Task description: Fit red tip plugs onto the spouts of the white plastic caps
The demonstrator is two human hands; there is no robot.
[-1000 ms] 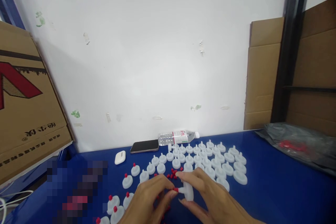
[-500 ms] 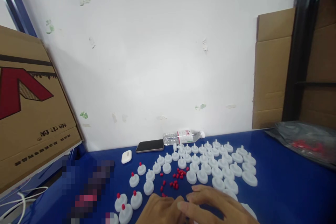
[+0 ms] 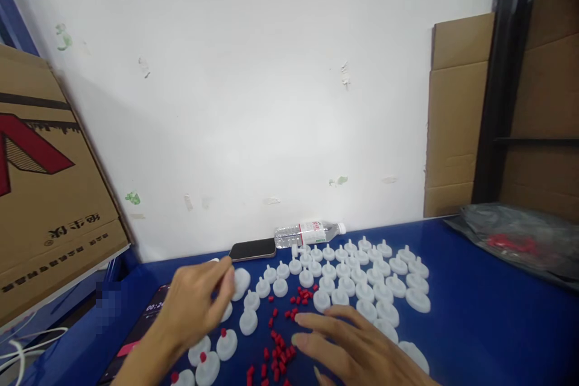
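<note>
Right hand (image 3: 357,350): open, fingers splayed flat, low over the blue table (image 3: 474,325), tips just beside the loose red plugs (image 3: 278,353) (small, cylindrical). Left hand (image 3: 196,304): fingertips pinched on a white cap (image 3: 240,281), a moulded plastic disc, above the plugged caps (image 3: 226,344) on the left. Half a second ago both hands were bunched together at the near edge; the left has since swung out left. Further back: rows of bare caps (image 3: 362,280), matte white discs with stub necks. Then a dark phone (image 3: 252,249) and a clear water bottle (image 3: 310,233) lying against the wall.
</note>
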